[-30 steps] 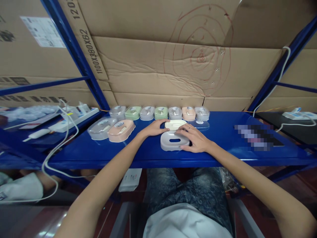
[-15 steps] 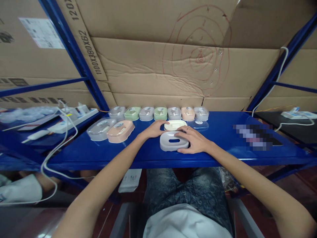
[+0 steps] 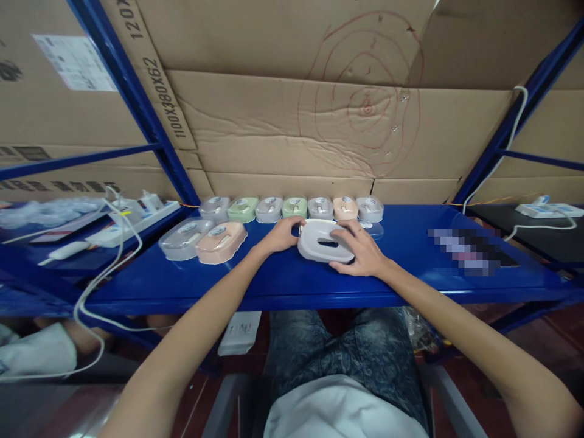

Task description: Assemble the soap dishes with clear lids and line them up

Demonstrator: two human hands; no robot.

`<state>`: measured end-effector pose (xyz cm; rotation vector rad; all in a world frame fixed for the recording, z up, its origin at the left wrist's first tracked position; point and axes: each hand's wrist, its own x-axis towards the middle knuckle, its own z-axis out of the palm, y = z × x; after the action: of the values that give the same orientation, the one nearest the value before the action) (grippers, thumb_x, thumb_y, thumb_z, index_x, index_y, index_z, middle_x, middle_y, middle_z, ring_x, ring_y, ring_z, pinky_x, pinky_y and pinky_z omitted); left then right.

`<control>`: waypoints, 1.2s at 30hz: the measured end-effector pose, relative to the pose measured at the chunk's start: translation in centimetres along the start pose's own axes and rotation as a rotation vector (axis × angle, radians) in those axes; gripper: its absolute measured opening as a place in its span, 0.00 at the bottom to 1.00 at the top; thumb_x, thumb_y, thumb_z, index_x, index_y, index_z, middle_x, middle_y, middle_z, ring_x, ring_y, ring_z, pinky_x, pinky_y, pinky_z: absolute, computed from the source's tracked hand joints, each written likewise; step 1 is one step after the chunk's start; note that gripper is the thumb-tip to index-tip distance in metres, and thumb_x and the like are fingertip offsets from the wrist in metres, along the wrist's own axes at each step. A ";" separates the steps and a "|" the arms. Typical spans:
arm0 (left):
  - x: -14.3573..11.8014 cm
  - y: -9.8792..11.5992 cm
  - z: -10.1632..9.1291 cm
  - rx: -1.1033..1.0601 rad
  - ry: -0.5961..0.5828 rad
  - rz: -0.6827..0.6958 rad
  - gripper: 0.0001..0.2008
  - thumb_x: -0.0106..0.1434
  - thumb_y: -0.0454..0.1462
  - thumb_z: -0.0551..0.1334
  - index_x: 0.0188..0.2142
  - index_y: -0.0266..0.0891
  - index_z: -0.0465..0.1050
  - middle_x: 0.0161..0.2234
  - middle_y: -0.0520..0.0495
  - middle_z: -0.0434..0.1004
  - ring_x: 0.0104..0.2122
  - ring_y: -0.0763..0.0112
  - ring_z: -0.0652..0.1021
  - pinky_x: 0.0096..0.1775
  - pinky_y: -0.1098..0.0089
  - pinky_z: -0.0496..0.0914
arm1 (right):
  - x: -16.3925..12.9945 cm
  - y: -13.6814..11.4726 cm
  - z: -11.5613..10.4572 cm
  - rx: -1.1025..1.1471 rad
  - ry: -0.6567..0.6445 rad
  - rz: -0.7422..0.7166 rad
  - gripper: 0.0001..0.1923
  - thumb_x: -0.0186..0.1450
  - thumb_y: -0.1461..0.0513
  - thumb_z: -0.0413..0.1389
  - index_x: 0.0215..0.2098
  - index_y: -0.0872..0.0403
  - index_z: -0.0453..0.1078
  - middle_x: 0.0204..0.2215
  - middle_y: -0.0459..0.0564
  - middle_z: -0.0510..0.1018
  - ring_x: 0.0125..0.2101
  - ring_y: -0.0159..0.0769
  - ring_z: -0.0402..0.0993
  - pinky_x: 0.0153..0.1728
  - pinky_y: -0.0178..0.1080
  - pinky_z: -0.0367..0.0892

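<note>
A grey oval soap-dish-like tray with a slot through its middle is tilted up, its right end gripped by my right hand, thumb below and fingers over the top. Just behind it a cream oval tray shows only as a thin rim; the grey piece covers the rest. My left hand pinches the left end of the cream tray with bent fingers. A clear plastic lid lies on the blue table behind my right hand, partly hidden by it.
Several lidded boxes in grey, green and peach, such as a green box, line the back of the table. A grey box and a peach box stand front left. White cables hang at the left; a blurred-out item lies right.
My right hand has lifted the grey tray and moved it back over the cream tray, tilting it. My left hand has stayed nearly in place.
</note>
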<state>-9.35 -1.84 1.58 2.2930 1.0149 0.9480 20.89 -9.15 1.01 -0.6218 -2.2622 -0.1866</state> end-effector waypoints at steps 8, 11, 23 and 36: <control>-0.2 1.5 0.1 -0.290 0.002 -0.072 0.24 0.54 0.49 0.80 0.43 0.41 0.77 0.50 0.43 0.84 0.49 0.58 0.83 0.60 0.51 0.75 | -0.3 1.4 0.2 -0.058 0.160 0.192 0.37 0.74 0.44 0.61 0.75 0.44 0.60 0.67 0.64 0.63 0.69 0.69 0.64 0.68 0.73 0.66; -0.4 1.9 0.3 -0.454 -0.064 -0.116 0.25 0.54 0.46 0.81 0.46 0.41 0.76 0.48 0.44 0.85 0.48 0.58 0.84 0.60 0.50 0.76 | -0.3 1.5 0.5 -0.038 0.120 0.207 0.36 0.75 0.44 0.60 0.77 0.42 0.60 0.69 0.63 0.62 0.70 0.67 0.64 0.67 0.72 0.68; -0.8 2.5 0.3 -0.681 -0.117 -0.175 0.29 0.52 0.44 0.81 0.49 0.42 0.73 0.54 0.40 0.83 0.54 0.52 0.85 0.59 0.50 0.78 | -0.4 1.1 0.7 0.080 -0.002 0.177 0.35 0.73 0.45 0.64 0.74 0.44 0.67 0.69 0.61 0.62 0.69 0.64 0.67 0.69 0.71 0.68; -0.8 2.5 0.3 -1.074 -0.139 -0.366 0.25 0.66 0.41 0.76 0.59 0.35 0.79 0.51 0.34 0.85 0.46 0.59 0.85 0.51 0.58 0.81 | -0.4 1.4 1.1 0.052 -0.066 0.097 0.37 0.70 0.42 0.67 0.71 0.47 0.73 0.68 0.63 0.64 0.68 0.63 0.69 0.66 0.67 0.74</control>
<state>-8.40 -4.04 2.63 1.2105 0.5887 0.8521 21.10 -7.75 -0.14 -0.7177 -2.2865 -0.0600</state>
